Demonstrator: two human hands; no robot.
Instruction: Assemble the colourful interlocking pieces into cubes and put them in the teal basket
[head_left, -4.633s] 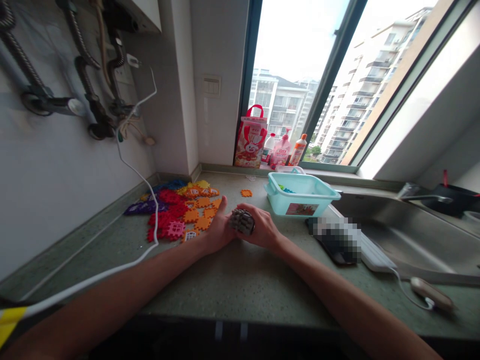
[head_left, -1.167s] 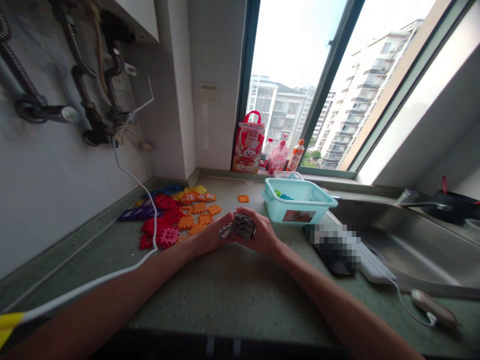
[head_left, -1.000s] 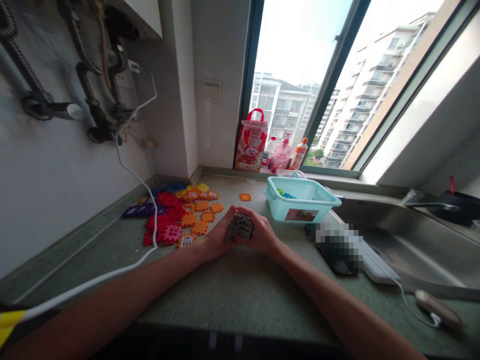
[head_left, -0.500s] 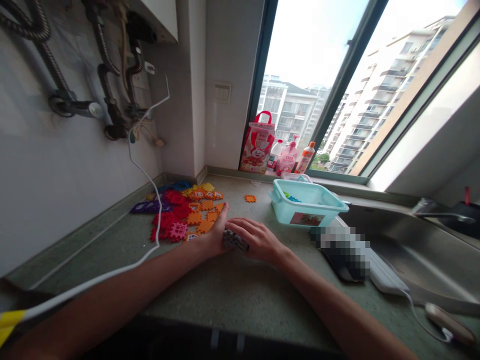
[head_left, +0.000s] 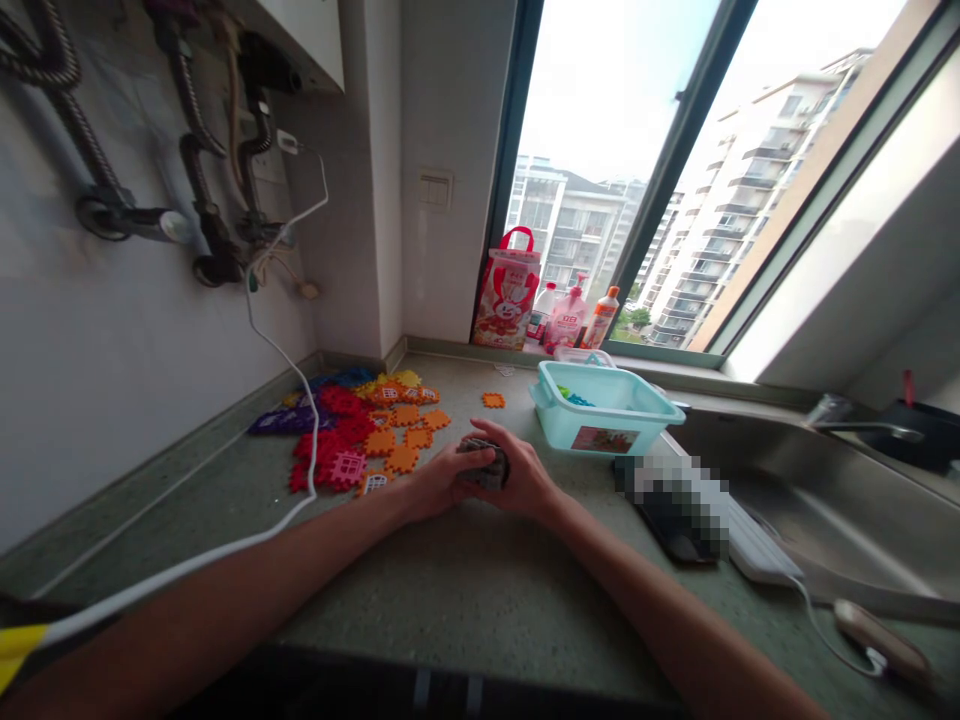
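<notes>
Between my two hands, above the middle of the green-grey counter (head_left: 480,590), is a small stack of dark grey pieces (head_left: 486,468). My left hand (head_left: 442,480) wraps its left side, with the thumb lying across the front. Around the right side curl the fingers of my right hand (head_left: 525,478). Just left of my hands lie orange notched pieces (head_left: 403,458), beside red ones (head_left: 319,440), a pink one (head_left: 348,467) and purple ones (head_left: 281,420). A single orange piece (head_left: 493,400) rests apart, beyond my hands.
A light teal basket (head_left: 551,425) with green and blue pieces inside stands to the right. Near it are a dark phone (head_left: 686,530), a white power strip (head_left: 757,545) and the steel sink (head_left: 885,500). A white cable (head_left: 247,540) crosses over my left forearm.
Both hands have turned the grey stack, and my left thumb now lies over its front. My right hand has come round its right side. The whole view has shifted slightly.
</notes>
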